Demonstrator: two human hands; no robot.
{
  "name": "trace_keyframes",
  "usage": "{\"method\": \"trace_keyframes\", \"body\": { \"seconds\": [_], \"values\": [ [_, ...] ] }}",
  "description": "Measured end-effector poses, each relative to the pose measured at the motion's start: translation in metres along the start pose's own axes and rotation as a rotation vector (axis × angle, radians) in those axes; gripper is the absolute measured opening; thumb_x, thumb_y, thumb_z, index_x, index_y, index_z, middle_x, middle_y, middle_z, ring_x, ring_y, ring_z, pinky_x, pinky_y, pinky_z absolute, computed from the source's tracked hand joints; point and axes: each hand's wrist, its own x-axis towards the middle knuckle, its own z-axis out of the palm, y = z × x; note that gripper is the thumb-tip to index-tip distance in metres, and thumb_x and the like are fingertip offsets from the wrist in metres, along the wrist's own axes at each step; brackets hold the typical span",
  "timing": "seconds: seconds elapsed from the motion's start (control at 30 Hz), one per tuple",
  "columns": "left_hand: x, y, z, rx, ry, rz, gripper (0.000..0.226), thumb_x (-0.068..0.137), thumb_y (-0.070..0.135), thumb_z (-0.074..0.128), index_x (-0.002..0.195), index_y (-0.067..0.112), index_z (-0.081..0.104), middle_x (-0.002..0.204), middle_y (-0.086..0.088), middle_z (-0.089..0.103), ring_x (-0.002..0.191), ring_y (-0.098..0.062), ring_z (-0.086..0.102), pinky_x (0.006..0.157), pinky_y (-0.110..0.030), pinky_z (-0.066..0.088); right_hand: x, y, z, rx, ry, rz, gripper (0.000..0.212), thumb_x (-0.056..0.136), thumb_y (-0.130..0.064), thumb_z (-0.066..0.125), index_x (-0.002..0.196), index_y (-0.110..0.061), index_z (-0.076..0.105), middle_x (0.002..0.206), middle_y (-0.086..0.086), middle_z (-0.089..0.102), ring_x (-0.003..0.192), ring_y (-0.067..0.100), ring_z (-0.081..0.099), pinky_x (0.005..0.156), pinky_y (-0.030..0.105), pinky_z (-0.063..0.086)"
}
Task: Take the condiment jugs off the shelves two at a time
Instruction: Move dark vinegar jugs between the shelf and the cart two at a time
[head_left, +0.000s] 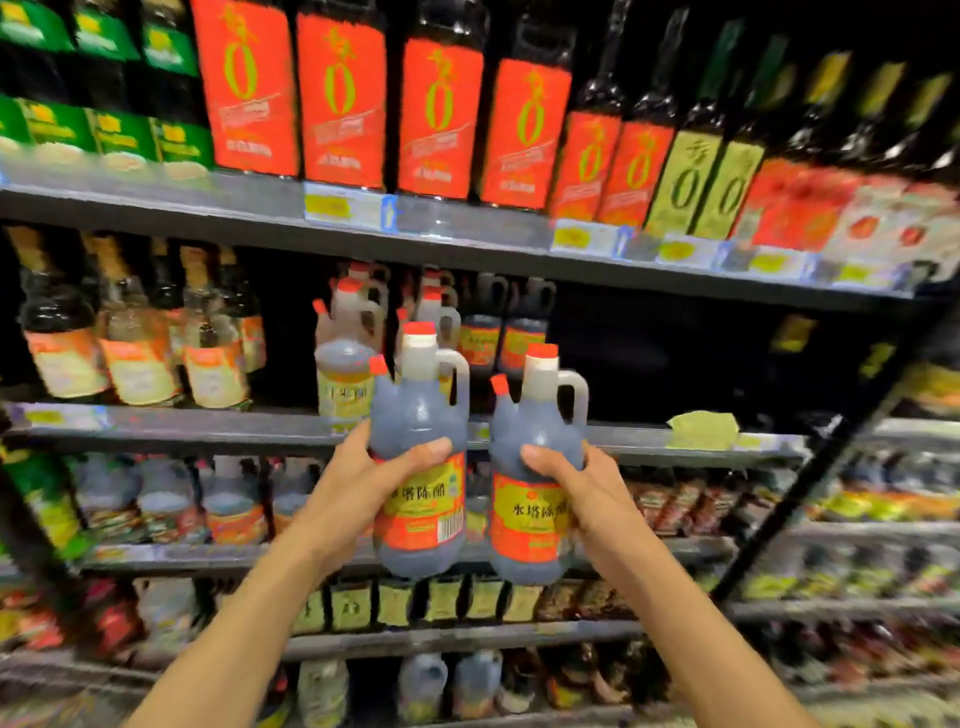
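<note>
Two dark vinegar jugs with red caps, white handles and red-yellow labels are held upright in front of the shelves. My left hand (363, 483) grips the left jug (423, 415) round its body, thumb across the front. My right hand (576, 488) grips the right jug (535, 421) the same way. Both jugs are off the middle shelf (208, 428), side by side and a little apart. More jugs of the same kind (358, 312) stand further back on that shelf.
The top shelf (467, 234) carries tall bottles with red labels (439, 119). Glass bottles (135, 338) stand at the middle shelf's left, a pale yellow-labelled jug (343, 384) beside my left hand. The middle shelf to the right is dark. Lower shelves hold several small bottles and packets.
</note>
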Motion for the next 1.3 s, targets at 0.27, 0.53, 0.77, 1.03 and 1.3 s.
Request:
{"method": "trace_keyframes", "body": {
  "seconds": [0.27,0.53,0.77,1.03,1.3],
  "values": [
    [0.063,-0.004,0.059,0.031,-0.055,-0.053,0.052,0.072,0.037,0.087,0.117,0.02,0.069,0.106,-0.006,0.078,0.097,-0.028,0.075,0.093,-0.053,0.056,0.037,-0.001,-0.058,0.029,0.071,0.069,0.044,0.087,-0.032,0.075,0.121,-0.007,0.067,0.104,0.014,0.078,0.094,0.032,0.076,0.084,0.045,0.062],
    [0.12,-0.012,0.087,0.099,0.003,-0.12,0.049,0.077,0.043,0.083,0.119,0.023,0.069,0.104,-0.001,0.079,0.095,-0.023,0.076,0.092,-0.05,0.057,0.107,0.0,-0.088,0.055,-0.012,0.135,0.037,0.091,-0.034,0.072,0.117,-0.008,0.07,0.102,0.012,0.079,0.091,0.028,0.077,0.069,0.033,0.062],
    [0.164,-0.014,0.11,0.051,0.067,-0.167,0.04,0.08,0.042,0.082,0.112,0.019,0.073,0.098,-0.005,0.079,0.089,-0.025,0.077,0.088,-0.047,0.059,0.158,-0.001,-0.103,0.069,-0.009,0.179,0.047,0.081,-0.043,0.078,0.109,-0.005,0.075,0.098,0.014,0.079,0.087,0.029,0.078,0.075,0.038,0.059],
    [0.203,-0.012,0.131,0.08,0.17,-0.116,0.037,0.077,0.038,0.085,0.092,0.011,0.065,0.074,-0.004,0.078,0.076,-0.025,0.077,0.08,-0.045,0.062,0.202,-0.013,-0.123,0.04,-0.027,0.123,0.043,0.083,-0.043,0.078,0.104,-0.005,0.075,0.095,0.015,0.079,0.082,0.027,0.078,0.073,0.036,0.06],
    [0.243,-0.026,0.129,-0.002,0.209,-0.042,0.054,0.072,0.033,0.089,0.115,0.007,0.07,0.095,-0.008,0.079,0.084,-0.021,0.077,0.069,-0.032,0.062,0.241,-0.011,-0.127,0.132,-0.033,0.015,0.034,0.086,-0.031,0.078,0.11,-0.008,0.073,0.095,0.011,0.08,0.08,0.021,0.078,0.072,0.033,0.059]
  ]
}}
